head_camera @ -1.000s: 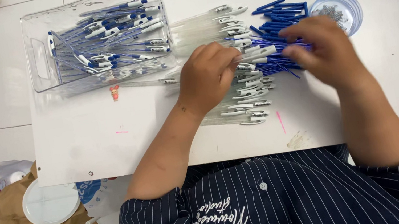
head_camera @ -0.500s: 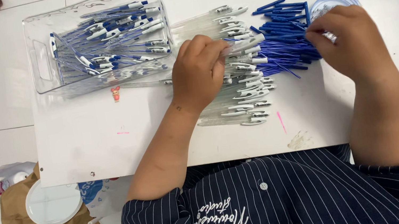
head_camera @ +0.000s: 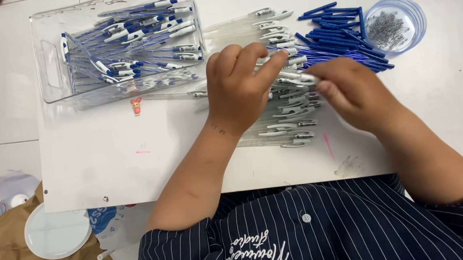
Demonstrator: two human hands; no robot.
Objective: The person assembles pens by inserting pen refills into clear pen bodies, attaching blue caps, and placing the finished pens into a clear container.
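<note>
Barrels (head_camera: 278,109), clear with white clips, lie in a row at the board's (head_camera: 127,179) centre, under both hands. Left hand (head_camera: 240,88) pinches one barrel between thumb and fingers; right hand (head_camera: 354,94), at its 3 o'clock, closes its fingertips on the same barrel's tip. Refills (head_camera: 340,30), blue, fan out at 1 o'clock, touching the row. Beyond them at 2 o'clock sits a round tub (head_camera: 414,24) of springs. A clear tray (head_camera: 56,71) of finished pens stands at 10 o'clock.

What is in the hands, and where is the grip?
Both the left hand and right hand pinch one clear pen barrel near its clip end.
</note>
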